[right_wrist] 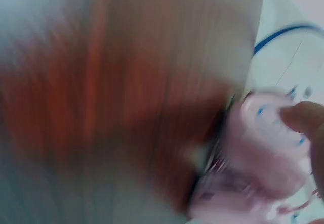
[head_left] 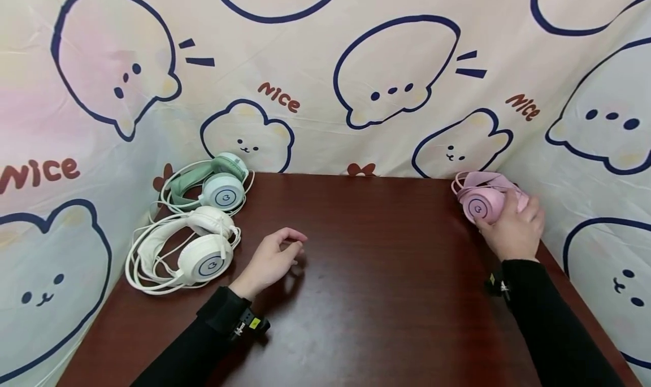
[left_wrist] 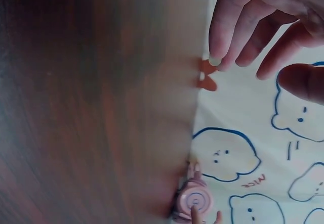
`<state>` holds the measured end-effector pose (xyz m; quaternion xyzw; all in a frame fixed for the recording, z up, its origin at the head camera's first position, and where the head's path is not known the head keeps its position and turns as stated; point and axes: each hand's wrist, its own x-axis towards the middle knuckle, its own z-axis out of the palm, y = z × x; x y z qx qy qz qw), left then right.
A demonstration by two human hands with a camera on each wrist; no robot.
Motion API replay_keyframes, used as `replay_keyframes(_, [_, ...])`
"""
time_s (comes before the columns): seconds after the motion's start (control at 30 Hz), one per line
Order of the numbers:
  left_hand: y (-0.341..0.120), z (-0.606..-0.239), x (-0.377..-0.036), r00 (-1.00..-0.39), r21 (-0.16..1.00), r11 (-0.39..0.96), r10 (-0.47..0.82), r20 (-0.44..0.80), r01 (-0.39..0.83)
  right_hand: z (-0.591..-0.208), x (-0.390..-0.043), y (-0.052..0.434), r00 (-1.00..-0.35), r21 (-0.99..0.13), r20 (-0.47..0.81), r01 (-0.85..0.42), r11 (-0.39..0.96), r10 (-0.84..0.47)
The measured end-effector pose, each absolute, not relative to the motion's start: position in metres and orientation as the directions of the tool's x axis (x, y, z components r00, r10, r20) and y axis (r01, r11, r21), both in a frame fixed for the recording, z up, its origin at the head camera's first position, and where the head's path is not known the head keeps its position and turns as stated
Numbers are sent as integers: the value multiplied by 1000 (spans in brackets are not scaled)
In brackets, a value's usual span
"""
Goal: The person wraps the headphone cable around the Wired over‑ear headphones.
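Observation:
At the far right corner of the table, my right hand point(head_left: 513, 229) grips a pair of pink headphones point(head_left: 482, 205). Its thumb lies at the ear cup with the round logo, and the other fingers reach over the far side. The right wrist view shows the pink headphones point(right_wrist: 263, 143) blurred, with the thumb point(right_wrist: 304, 118) across the logo. My left hand point(head_left: 269, 260) hovers left of the middle of the table, fingers loosely bent and holding nothing. Nearest to it are white headphones point(head_left: 203, 260) with a coiled cable. Behind those lie green and white headphones point(head_left: 224, 189).
The dark brown wooden table point(head_left: 366, 296) has a glossy top. A cartoon-printed cloth point(head_left: 315, 138) hangs along its back and both sides, close behind the headphones. Loops of white cable point(head_left: 134, 268) spread around the white pair at the left edge.

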<state>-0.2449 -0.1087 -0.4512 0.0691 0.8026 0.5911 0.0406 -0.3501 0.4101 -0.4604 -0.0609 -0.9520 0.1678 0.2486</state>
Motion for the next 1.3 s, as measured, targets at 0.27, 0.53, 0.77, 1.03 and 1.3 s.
replay_keyframes(0.27, [-131, -411, -237, -987, 958, 247, 101, 127, 148, -447, -299, 301, -853, -556, 514, -250, 793, 92])
replay_keyframes(0.53, [-209, -378, -245, -967, 943, 285, -137, 216, 171, -448, -243, 203, -918, -660, 361, -376, 651, -165])
replay_keyframes(0.77, [-301, -410, -244, -936, 758, 642, -325, 132, -116, -466, -221, 169, -925, -680, 223, -375, 631, -309])
replay_keyframes(1.03, [-344, -448, -237, -927, 454, 809, -342, -156, -374, -473, -212, 169, -928, -681, 218, -366, 634, -302])
replay_keyframes(1.3, [-347, -458, -228, -932, 399, 842, -331, -146, -362, -471, -211, 177, -932, -685, 236, -360, 633, -274])
